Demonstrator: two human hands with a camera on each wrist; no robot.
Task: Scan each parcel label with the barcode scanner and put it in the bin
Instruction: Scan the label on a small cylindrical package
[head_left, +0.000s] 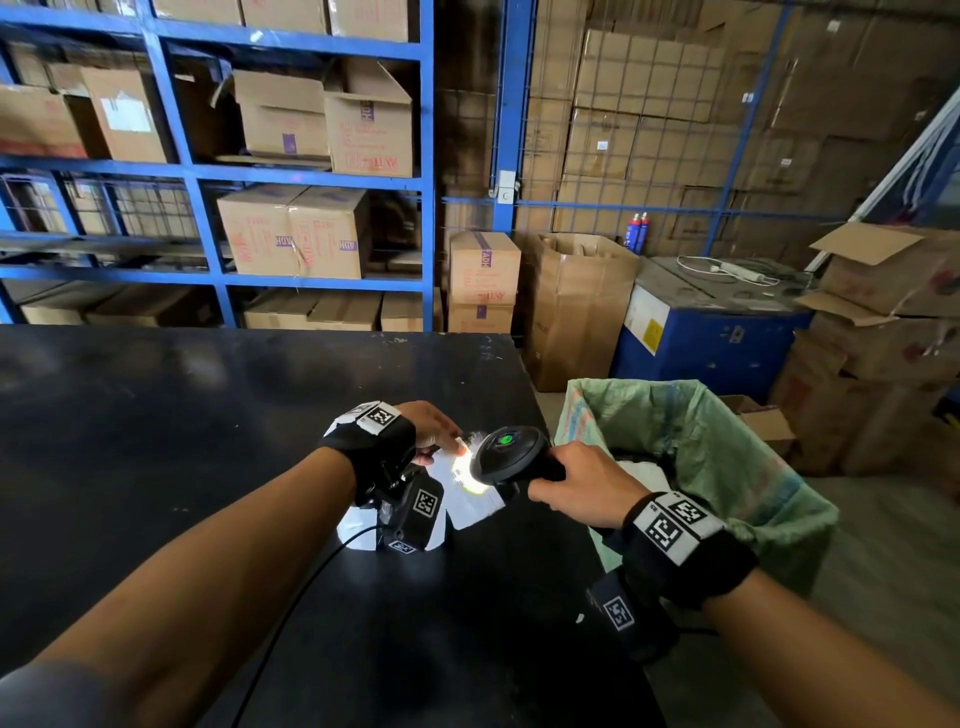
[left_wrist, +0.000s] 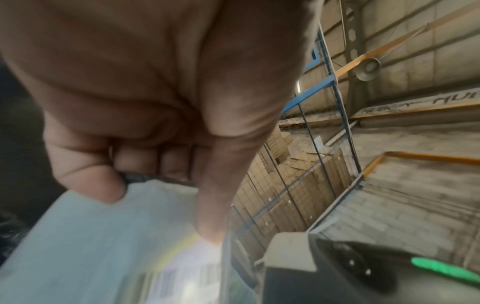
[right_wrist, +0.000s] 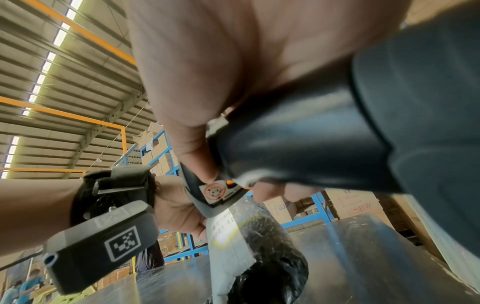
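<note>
A black plastic parcel with a white label (head_left: 467, 491) is held just above the black table (head_left: 208, 415). My left hand (head_left: 441, 439) pinches its far edge, thumb (left_wrist: 210, 205) on the label (left_wrist: 103, 246). My right hand (head_left: 558, 480) grips the handle of the black barcode scanner (head_left: 511, 454). The scanner's head points down at the label, casts a bright patch on it, and shows a green light (left_wrist: 441, 269). In the right wrist view the scanner (right_wrist: 324, 133) hangs over the lit barcode (right_wrist: 223, 226). The bin (head_left: 727, 441), lined with a green sack, stands right of the table.
Another white parcel (head_left: 358, 535) lies on the table under my left wrist. A white parcel (head_left: 644, 470) lies inside the bin. A black cable (head_left: 291, 608) runs across the table. Blue shelving (head_left: 208, 176) with cardboard boxes stands behind, and a blue machine (head_left: 711, 338) beyond the bin.
</note>
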